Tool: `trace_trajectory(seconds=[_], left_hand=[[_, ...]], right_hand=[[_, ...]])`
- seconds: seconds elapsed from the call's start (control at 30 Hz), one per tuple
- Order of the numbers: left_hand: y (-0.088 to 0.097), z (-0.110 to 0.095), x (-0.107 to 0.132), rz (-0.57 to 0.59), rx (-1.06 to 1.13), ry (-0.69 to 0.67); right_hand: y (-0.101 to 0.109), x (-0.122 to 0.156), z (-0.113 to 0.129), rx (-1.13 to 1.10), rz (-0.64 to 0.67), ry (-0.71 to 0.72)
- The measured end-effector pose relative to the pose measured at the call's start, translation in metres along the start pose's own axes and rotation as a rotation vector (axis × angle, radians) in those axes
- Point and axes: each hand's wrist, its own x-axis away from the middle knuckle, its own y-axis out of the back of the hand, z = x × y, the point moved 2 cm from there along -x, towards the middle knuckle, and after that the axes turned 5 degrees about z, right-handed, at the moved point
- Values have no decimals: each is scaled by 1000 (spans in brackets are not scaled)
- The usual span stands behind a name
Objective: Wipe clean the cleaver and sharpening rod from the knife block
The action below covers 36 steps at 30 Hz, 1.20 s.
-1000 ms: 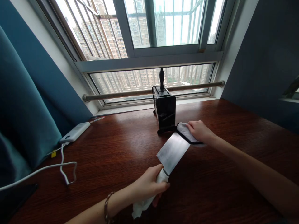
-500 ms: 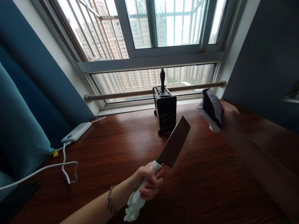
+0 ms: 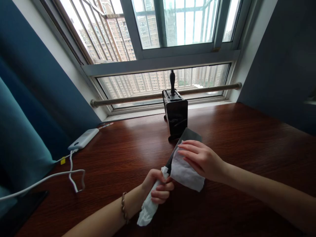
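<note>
Since the earlier frames the right hand point(image 3: 201, 160) has been brought back from up near the window rail and laid on the blade again, with the white cloth point(image 3: 184, 171) now pressed flat against the cleaver point(image 3: 186, 137). The cleaver is held above the wooden table point(image 3: 247, 138), tip angled up and away toward the knife block point(image 3: 175, 114); only the far corner of the blade is visible, the rest is covered by cloth and hand. Right fingers are extended, close together, flat on the cloth, thumb hidden beneath. The handle is wrapped in a second white cloth point(image 3: 148, 209), whose tail hangs below the left hand point(image 3: 158, 187); left fingers are curled tight around the wrapped handle. A bracelet point(image 3: 123, 208) is worn on the left wrist. The knife block stands just behind the blade tip, one dark handle point(image 3: 172, 79) upright in its top. A white power bank point(image 3: 84, 139) lies well apart at the table's left edge, its white cable point(image 3: 70, 171) looped toward the near left. A metal rail point(image 3: 138, 97) runs along the window point(image 3: 172, 23) behind the block. A teal curtain point(image 3: 22, 131) fills the left side.
</note>
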Motion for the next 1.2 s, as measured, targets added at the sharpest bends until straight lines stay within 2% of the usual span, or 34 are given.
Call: trace_trajectory(seconds=[0.07, 0.2, 0.27, 0.4, 0.53, 0.6, 0.67, 0.73, 0.8, 0.83, 0.9, 1.07, 1.13, 1.2], left_hand=[[7, 0, 1, -17, 8, 12], [14, 1, 3, -56, 13, 2], [14, 2, 4, -73, 16, 1], [12, 1, 2, -81, 4, 30], [8, -1, 1, -77, -24, 39], [6, -2, 0, -74, -44, 34], [3, -2, 0, -61, -66, 31], [2, -2, 0, -39, -83, 33], [1, -2, -1, -30, -95, 40], [1, -2, -1, -32, -99, 43], [0, -2, -1, -39, -100, 49], [-4, -3, -1, -104, -45, 108], [-4, -3, -1, -107, -27, 125], [-2, -3, 0, -108, -16, 115]], right_hand=[[-14, 5, 7, 15, -28, -29], [-49, 18, 21, 139, 77, -89], [-59, 22, 25, 210, 75, -88], [-59, 20, 23, 204, 4, -120], [-55, 17, 20, -41, 92, -97], [-54, 16, 16, -213, 99, -168], [-51, 14, 6, -429, -16, -355], [-46, 14, -6, -669, -242, -601], [-43, 16, -14, -826, -422, -733], [-43, 17, -15, -855, -460, -726], [-45, 18, -11, -757, -395, -599], [-62, 22, 17, -229, 160, -31], [-65, 22, 21, -117, 248, 42], [-63, 20, 19, -17, 226, -15]])
